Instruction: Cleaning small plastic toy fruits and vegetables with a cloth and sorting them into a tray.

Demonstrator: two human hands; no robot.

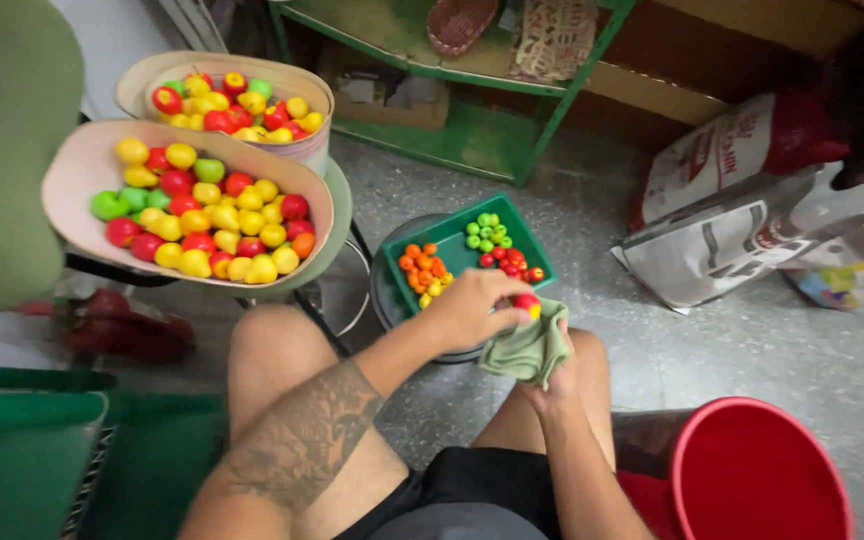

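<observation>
My left hand [472,305] pinches a small red and yellow toy fruit [526,302] at its fingertips. It presses the fruit against a green cloth [530,350]. My right hand [557,375] is under that cloth and grips it, mostly hidden by the fabric. Both hands hover above my knees, just in front of a green tray [445,250]. The tray holds small orange, green and red fruits in separate clusters.
Two beige basins [82,175] [304,90] of red, yellow and green toy fruits sit at the left on a round stool. A red bucket [752,470] stands at the lower right. Sacks [722,230] lie on the floor at right, a green shelf [512,130] behind.
</observation>
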